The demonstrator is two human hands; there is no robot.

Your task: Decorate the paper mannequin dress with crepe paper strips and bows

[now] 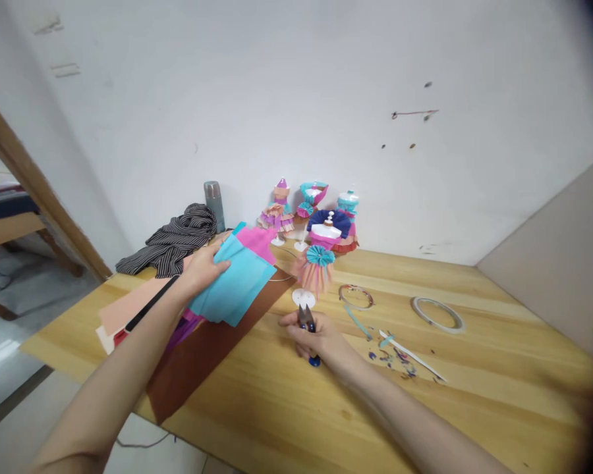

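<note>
My left hand [201, 268] grips the edge of a turquoise paper sheet [237, 286], lifted off a stack of coloured sheets: pink [257, 241], peach [128, 308] and brown [202, 355]. My right hand [321, 339] rests on the wooden table [474, 382] with its fingers closed around small blue-handled scissors [306, 320], blades pointing away from me. Just beyond the scissors stands a paper doll dress [319, 266] with a turquoise rosette on a white stand.
Several more paper doll dresses [321, 210] stand by the wall, next to a grey flask [214, 204] and a striped cloth [175, 240]. Two tape rolls [437, 314] [356, 296], a white strip [412, 355] and paper scraps [393, 355] lie right of my hand.
</note>
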